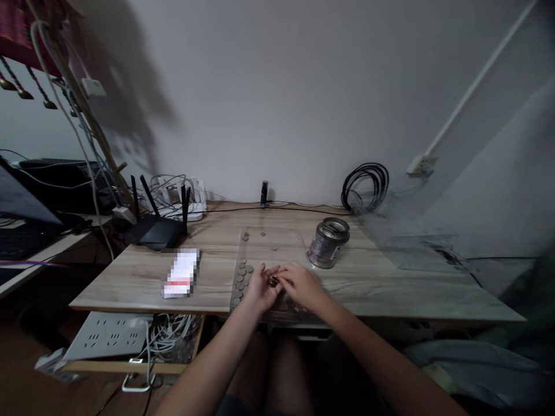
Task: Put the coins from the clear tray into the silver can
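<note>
Palm up and cupped, my left hand [262, 290] holds a few small dark, shiny coins [273, 281] above the front of the desk. My right hand [304, 287] reaches over from the right, its thumb and fingertips closed together on a coin at the left palm; the fingers partly hide it. Several silver coins [240, 278] lie in rough rows left of my left hand, on a clear plastic sheet or tray [286, 237]. Farther back on it are a few loose coins [246, 236]. A round metal coin tin [329, 245] with a slotted lid stands upright behind my right hand.
A phone [181, 273] with a lit screen lies on the desk [390, 289] at left. Behind it stand a black router [158, 230] and white cabled devices [197, 199]. Coiled black cable [366, 186] leans on the wall. An open drawer [173, 367] holds a power strip [108, 335].
</note>
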`<move>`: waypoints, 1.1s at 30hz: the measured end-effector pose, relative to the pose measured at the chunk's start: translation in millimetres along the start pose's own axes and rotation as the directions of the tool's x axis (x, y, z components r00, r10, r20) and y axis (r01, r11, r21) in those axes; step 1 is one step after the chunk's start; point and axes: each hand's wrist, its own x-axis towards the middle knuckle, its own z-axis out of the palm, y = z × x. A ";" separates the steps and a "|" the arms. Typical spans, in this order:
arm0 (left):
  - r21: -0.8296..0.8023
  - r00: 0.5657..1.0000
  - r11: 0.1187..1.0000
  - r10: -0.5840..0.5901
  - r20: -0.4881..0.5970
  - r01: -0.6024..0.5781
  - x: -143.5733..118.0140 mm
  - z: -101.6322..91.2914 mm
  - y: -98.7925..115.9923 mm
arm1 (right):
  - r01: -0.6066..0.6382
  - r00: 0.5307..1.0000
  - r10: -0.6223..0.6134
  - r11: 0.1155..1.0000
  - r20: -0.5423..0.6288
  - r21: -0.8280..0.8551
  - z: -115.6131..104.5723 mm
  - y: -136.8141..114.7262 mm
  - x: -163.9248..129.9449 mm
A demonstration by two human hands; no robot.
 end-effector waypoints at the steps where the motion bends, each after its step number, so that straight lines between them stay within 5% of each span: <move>1: 0.005 1.000 1.000 -0.008 -0.003 0.008 -0.5 0.2 0.0 | -0.047 0.995 0.045 0.999 -0.086 -0.015 -11.2 7.1 2.2; 3: 0.030 1.000 0.999 -0.029 -0.006 0.029 -1.5 0.3 -0.2 | -0.198 0.937 0.172 0.979 -0.305 -0.055 -40.3 28.7 9.6; 6: 0.063 0.999 0.997 -0.035 0.008 0.035 -2.3 0.0 -0.7 | -0.484 0.762 0.356 0.868 -0.541 -0.110 -81.3 72.9 24.0; 10: 0.074 1.000 0.997 -0.012 0.005 0.012 -3.3 0.6 -0.9 | -0.701 0.680 0.546 0.681 -0.490 -0.213 -102.9 118.9 39.7; 13: 0.079 1.000 0.997 -0.011 -0.006 0.011 -3.6 1.1 -0.7 | -0.752 0.652 0.616 0.599 -0.443 -0.273 -103.4 120.6 47.1; 16: 0.062 1.000 0.998 -0.010 0.005 0.010 -3.1 0.3 -0.1 | -0.706 0.693 0.539 0.643 -0.479 -0.297 -96.1 92.6 47.4; 18: 0.038 1.000 0.999 0.002 0.013 -0.002 -2.6 -0.5 0.5 | -0.549 0.805 0.402 0.782 -0.436 -0.294 -81.8 63.1 40.9; 20: 0.009 1.000 1.000 0.025 0.016 -0.025 -2.3 -1.0 1.1 | -0.289 0.943 0.231 0.927 -0.241 -0.239 -58.4 32.1 29.0; 22: -0.007 0.998 0.999 0.053 0.022 -0.052 -2.1 -1.0 1.5 | -0.048 0.999 0.046 0.989 -0.016 -0.142 -30.5 6.1 14.4; 25: -0.005 0.997 0.998 0.070 0.022 -0.070 -1.9 -0.4 1.7 | 0.066 0.996 -0.060 0.995 0.072 -0.077 0.9 -13.9 -3.3; 28: -0.017 0.999 0.999 0.051 0.016 -0.051 -1.6 -0.2 1.6 | 0.054 0.999 -0.053 0.994 0.009 -0.099 -2.1 -5.6 -5.4; 31: -0.016 0.999 1.000 0.014 0.030 -0.014 -1.7 -0.4 1.5 | -0.191 0.953 0.142 0.968 -0.268 -0.165 -39.4 30.2 8.7; 33: -0.004 0.999 1.000 -0.001 0.036 0.001 -2.3 -0.5 1.5 | -0.475 0.814 0.355 0.863 -0.460 -0.174 -69.8 63.0 22.5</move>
